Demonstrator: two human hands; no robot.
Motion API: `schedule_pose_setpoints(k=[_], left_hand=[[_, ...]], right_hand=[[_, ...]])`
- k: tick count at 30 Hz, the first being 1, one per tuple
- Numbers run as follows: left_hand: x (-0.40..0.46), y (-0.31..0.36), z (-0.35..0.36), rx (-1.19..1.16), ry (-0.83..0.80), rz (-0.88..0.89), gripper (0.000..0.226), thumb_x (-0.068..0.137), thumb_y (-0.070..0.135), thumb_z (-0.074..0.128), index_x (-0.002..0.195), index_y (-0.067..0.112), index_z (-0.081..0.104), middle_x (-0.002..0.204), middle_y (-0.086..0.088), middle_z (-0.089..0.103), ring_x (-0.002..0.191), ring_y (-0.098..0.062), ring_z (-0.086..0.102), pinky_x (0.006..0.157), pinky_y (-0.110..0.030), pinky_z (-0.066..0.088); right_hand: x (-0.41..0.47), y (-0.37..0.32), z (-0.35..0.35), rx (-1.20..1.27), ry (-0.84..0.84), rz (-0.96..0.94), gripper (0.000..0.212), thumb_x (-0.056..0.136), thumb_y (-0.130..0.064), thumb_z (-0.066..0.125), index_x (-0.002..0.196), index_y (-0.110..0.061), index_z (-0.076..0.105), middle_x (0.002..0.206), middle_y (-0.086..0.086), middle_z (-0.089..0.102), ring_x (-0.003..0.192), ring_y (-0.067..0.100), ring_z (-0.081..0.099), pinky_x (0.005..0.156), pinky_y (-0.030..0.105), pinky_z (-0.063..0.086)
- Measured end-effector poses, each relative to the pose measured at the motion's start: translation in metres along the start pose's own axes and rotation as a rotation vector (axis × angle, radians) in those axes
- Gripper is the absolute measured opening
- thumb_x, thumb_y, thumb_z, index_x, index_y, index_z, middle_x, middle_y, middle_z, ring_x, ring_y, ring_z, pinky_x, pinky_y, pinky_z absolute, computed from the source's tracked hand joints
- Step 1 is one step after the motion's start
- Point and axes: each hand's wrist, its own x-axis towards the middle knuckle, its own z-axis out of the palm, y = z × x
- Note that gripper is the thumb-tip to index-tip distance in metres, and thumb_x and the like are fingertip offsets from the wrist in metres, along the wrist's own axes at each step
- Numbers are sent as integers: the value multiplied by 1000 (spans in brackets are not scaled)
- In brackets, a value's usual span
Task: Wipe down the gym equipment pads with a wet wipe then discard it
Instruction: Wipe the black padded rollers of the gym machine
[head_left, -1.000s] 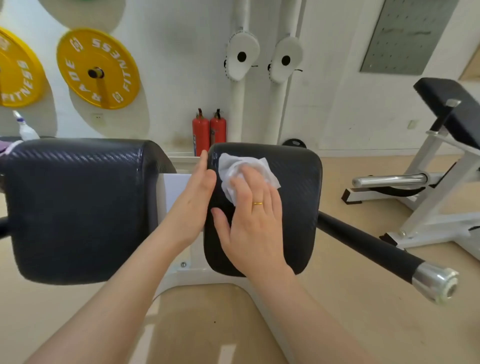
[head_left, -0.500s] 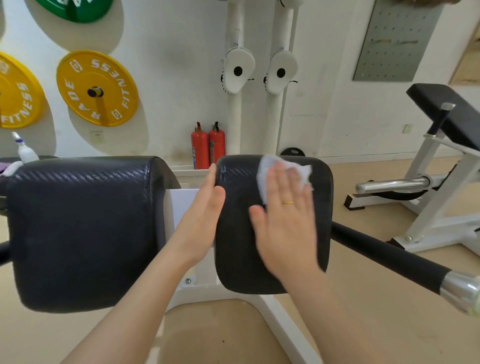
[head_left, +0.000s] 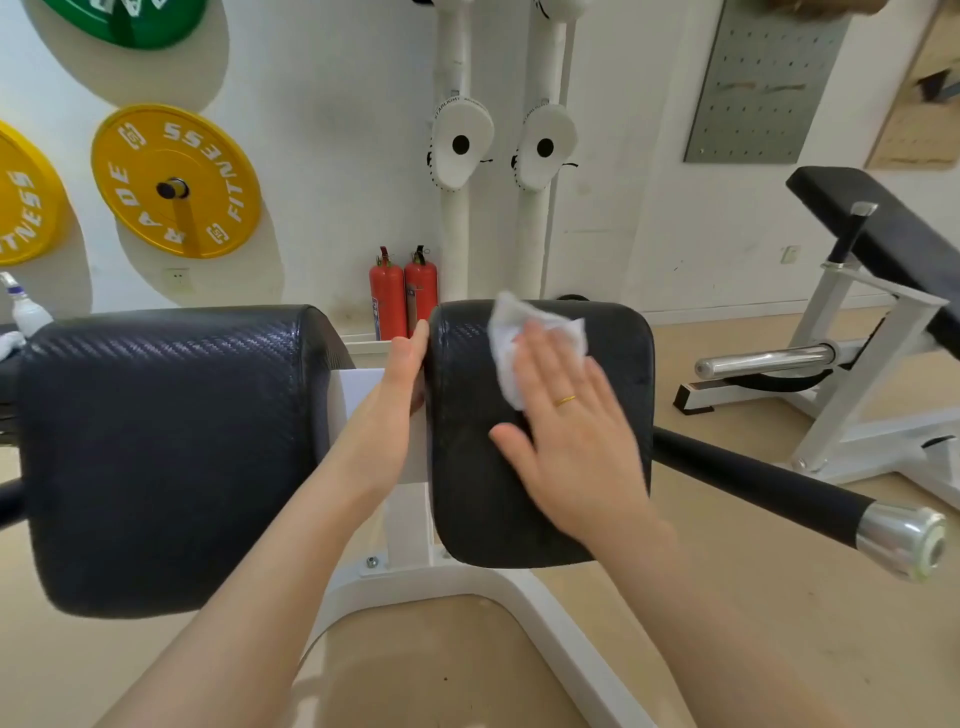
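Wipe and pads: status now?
Right hand flat, pressing wipe on right pad. Left hand open, bracing that pad's inner edge. Left pad untouched by either hand. Nothing in the way.

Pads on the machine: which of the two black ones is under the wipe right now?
The right-hand pad, the smaller one. The right hand presses the white wet wipe flat on its upper face; the left hand braces its inner edge. The larger left pad has nothing on it.

Tight gap between the two black textured pads (head_left: 171, 452) (head_left: 467, 467), white frame post (head_left: 408, 519) blocking it; right side past the black bar (head_left: 753, 478) is open floor.
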Motion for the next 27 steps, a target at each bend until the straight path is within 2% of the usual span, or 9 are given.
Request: schedule_pose_setpoints(k=[3, 6, 8, 10, 12, 17, 20, 22, 27], left_hand=[[17, 1, 8, -8, 95, -100, 50, 99, 41, 4, 145, 31, 19, 148, 11, 27, 140, -10, 20, 111, -28, 17], [23, -6, 5, -80, 100, -72, 49, 100, 37, 3, 146, 28, 18, 148, 9, 28, 137, -9, 26, 106, -23, 23], [22, -10, 5, -102, 133, -63, 49, 100, 39, 6, 141, 29, 30, 131, 20, 42, 126, 0, 36, 100, -18, 31], [13, -11, 6, -93, 131, -74, 41, 98, 45, 14, 113, 41, 52, 105, 29, 57, 114, 6, 50, 88, -14, 41], [-4, -5, 12, -46, 62, -46, 38, 96, 49, 13, 93, 49, 51, 88, 38, 60, 94, 18, 55, 78, -6, 42], [-12, 9, 19, -9, 86, -5, 38, 98, 47, 18, 91, 39, 54, 82, 30, 63, 95, 14, 57, 77, -6, 41], [-21, 0, 19, 9, 86, 6, 41, 97, 49, 20, 115, 40, 55, 106, 28, 65, 100, 15, 56, 83, -8, 45], [-25, -5, 20, -16, 122, 7, 56, 91, 58, 25, 140, 34, 35, 137, 18, 47, 126, 5, 41, 106, -21, 34], [-32, -3, 42, 123, 195, -51, 56, 96, 49, 17, 146, 38, -5, 154, 18, 8, 142, -8, 10, 113, -31, 11]], right_hand=[[2, 8, -4, 37, 15, 140, 70, 89, -53, 16, 148, -16, 5, 154, -2, 1, 141, 12, -6, 116, 30, -6], [-8, -6, 0, 26, 41, 4, 69, 90, -47, 29, 147, -11, 14, 153, 3, 7, 143, 16, 3, 116, 32, -5], [-22, -13, 8, 54, 31, -135, 68, 89, -45, 36, 145, -9, 21, 151, 5, 14, 142, 19, 12, 116, 35, 2], [-39, -16, 14, 91, 11, -273, 66, 91, -47, 36, 143, -9, 26, 150, 7, 21, 141, 21, 17, 116, 36, 8], [-54, -14, 18, 30, -2, -385, 64, 95, -52, 26, 144, -11, 26, 149, 6, 23, 139, 21, 20, 115, 35, 9], [-63, -4, 21, -62, -20, -442, 68, 92, -54, 28, 144, -11, 27, 149, 5, 23, 139, 20, 22, 115, 36, 10], [-48, -1, 15, -9, 3, -305, 68, 90, -50, 34, 142, -8, 27, 149, 6, 22, 140, 21, 21, 115, 36, 10], [-32, 3, 7, -1, 24, -177, 69, 88, -48, 34, 142, -6, 27, 150, 6, 23, 140, 21, 19, 115, 34, 7], [-5, 26, -5, 91, 76, 87, 65, 91, -45, 19, 144, -9, 8, 153, 4, 10, 139, 12, 0, 116, 26, -6]])
